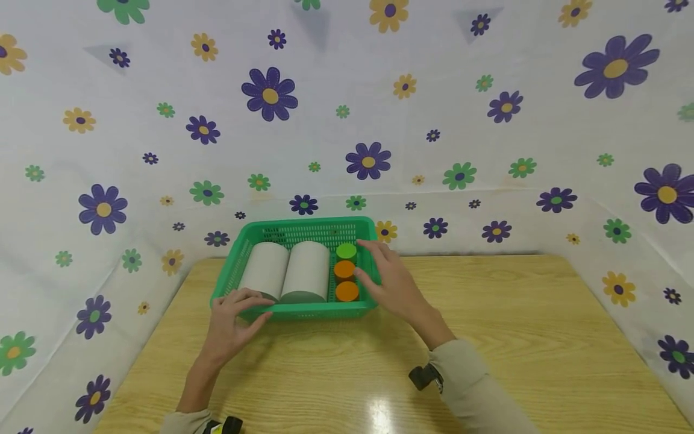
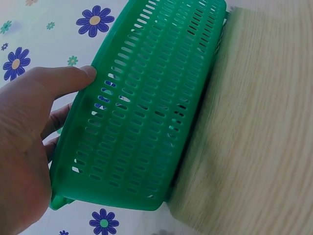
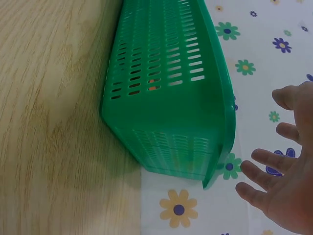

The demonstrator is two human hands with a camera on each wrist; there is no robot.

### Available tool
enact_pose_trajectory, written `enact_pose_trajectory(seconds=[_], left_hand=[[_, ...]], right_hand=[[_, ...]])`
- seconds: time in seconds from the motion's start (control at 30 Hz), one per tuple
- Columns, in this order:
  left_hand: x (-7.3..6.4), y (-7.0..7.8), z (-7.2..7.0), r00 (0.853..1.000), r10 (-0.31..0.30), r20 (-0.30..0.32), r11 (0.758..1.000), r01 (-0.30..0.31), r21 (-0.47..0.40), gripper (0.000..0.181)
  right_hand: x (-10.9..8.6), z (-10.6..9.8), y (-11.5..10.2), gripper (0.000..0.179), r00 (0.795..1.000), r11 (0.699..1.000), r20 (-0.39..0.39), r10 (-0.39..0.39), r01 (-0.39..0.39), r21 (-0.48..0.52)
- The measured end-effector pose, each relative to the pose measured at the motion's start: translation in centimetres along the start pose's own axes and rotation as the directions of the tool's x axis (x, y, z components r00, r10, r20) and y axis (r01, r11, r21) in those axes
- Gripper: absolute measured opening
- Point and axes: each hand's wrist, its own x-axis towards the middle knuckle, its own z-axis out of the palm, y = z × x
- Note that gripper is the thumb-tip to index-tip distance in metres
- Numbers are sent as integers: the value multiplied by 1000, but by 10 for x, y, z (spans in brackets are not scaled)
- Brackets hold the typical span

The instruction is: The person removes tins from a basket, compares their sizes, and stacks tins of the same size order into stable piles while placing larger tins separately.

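Note:
A green plastic basket [image 1: 317, 310] with slotted walls stands at the back of the wooden table. Inside lie two large white cylinders [image 1: 308, 268], side by side. Along the basket's right side sit a small round piece with a green top [image 1: 346, 251] and two with orange tops [image 1: 347, 292]. My left hand [image 1: 232, 322] grips the front left rim, thumb outside and fingers reaching over; the left wrist view partly hides those fingers behind the rim. Over the right rim hovers my right hand [image 1: 394, 284], fingers spread, apart from the basket in the right wrist view.
Behind the table hangs a white cloth [image 1: 336, 138] printed with flowers, and it continues down both sides. The wooden tabletop [image 1: 488, 325] stretches to the right and in front of the basket. Dark wrist devices [image 1: 425, 377] sit at both sleeves.

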Motion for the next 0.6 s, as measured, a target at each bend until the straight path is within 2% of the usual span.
enact_pose_trajectory(seconds=[0.33,0.6], left_hand=[[-2,3,-1,1000,7,-6,1000,-7,15,27],[1,4,-2,1000,3,5,1000,-3,14,30]], right_hand=[[10,9,-3,62,999,999,31,-34,34,-14],[18,13,-2,63,992,997,115,-43,50,-53]])
